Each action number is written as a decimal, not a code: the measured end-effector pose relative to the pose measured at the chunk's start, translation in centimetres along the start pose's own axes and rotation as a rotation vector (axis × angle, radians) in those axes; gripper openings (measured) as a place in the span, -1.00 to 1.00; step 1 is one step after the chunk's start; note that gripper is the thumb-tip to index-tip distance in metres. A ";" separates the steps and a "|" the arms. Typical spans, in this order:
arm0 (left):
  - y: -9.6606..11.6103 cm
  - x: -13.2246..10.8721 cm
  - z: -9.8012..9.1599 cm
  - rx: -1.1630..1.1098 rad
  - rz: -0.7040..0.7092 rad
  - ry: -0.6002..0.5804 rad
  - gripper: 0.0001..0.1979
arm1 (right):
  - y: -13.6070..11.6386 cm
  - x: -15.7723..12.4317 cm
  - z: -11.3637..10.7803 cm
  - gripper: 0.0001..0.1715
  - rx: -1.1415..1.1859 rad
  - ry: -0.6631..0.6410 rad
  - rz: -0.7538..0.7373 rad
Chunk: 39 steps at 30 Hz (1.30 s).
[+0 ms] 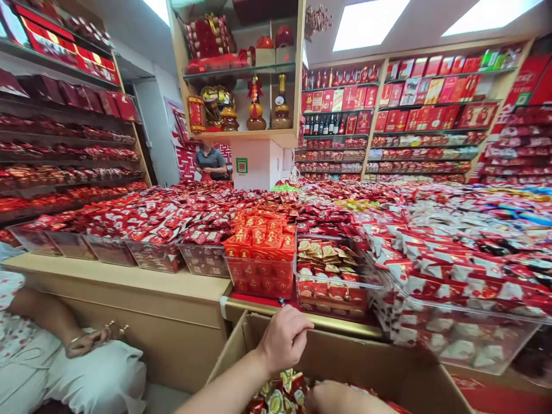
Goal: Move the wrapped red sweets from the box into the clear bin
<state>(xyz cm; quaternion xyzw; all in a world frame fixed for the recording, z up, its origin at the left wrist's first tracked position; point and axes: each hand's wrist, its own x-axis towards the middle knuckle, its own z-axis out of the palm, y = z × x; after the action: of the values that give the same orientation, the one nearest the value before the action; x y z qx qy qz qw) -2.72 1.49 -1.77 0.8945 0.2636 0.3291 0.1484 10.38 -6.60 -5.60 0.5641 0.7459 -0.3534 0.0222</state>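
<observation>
My left hand [287, 338] is raised over the near wall of an open cardboard box [345, 356], its fingers curled closed; what they hold, if anything, is hidden. Down inside the box, my right hand [321, 397] reaches among gold and red wrapped packets [287, 394], with its fingers out of sight. Just beyond the box stand a clear bin of bright red packets [261, 276] and a clear bin with gold and red packets [330, 287].
White and red packets fill a large clear bin [466, 328] at the right. A wooden counter [129, 276] runs left, where a person's arm [47, 313] rests. Another person [210, 161] stands behind the display. A cabinet [244, 135] hangs above.
</observation>
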 end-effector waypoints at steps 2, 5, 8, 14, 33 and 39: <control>0.6 -0.5 1.3 -0.012 -0.005 -0.149 -0.77 | 1.9 1.2 -0.2 -0.69 -0.060 -0.010 0.076; 0.4 -2.5 4.1 0.015 -0.102 -0.575 -0.76 | 3.9 2.2 1.0 -0.56 -0.154 0.026 0.179; -0.9 -4.6 6.5 0.170 -0.275 -0.939 -0.60 | 5.2 2.9 2.9 -0.48 -0.228 0.100 0.218; -2.7 -4.7 8.1 0.183 -0.295 -1.000 -0.62 | 6.2 4.2 3.8 -0.43 -0.262 0.191 0.242; 2.5 2.3 -0.6 -0.898 -0.658 -0.614 -0.67 | 2.4 -2.1 -8.5 -0.73 0.537 0.627 -0.163; 2.4 2.6 -0.7 -0.974 -0.709 -0.445 -0.68 | 3.0 -2.2 -8.8 -0.68 0.844 0.449 -0.286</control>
<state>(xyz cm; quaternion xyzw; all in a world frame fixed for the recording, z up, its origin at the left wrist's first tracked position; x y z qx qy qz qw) -0.56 1.08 1.13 0.6300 0.3264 0.1487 0.6888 16.97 -3.21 0.37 0.4783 0.5942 -0.4938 -0.4177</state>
